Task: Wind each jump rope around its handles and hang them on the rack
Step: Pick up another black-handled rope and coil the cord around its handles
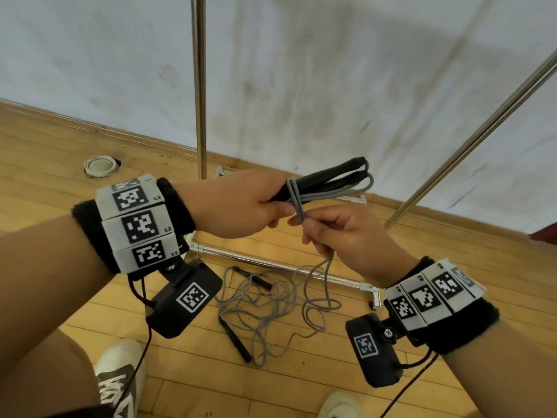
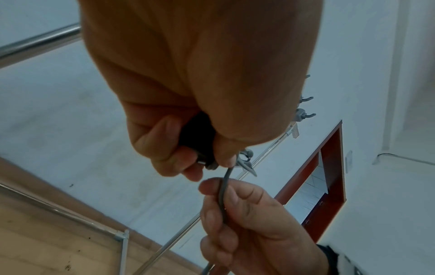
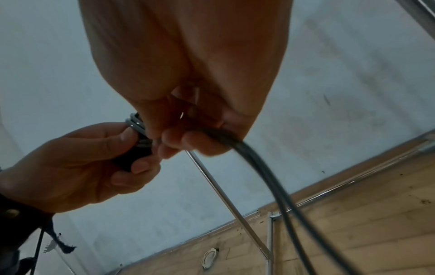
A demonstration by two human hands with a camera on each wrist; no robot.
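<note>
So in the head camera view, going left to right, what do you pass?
White floor fitting → upright rack pole → left hand → black handles → right hand → slanted rack pole.

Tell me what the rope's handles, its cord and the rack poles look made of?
Handles: matte black, likely foam or rubber, since they show no shine. Cord: smooth grey, probably plastic-coated, bending in springy loops. Rack poles: shiny silver metal, showing bright reflections.

My left hand hides the near ends of the two black jump-rope handles; the chrome rack poles run past the top edge.
</note>
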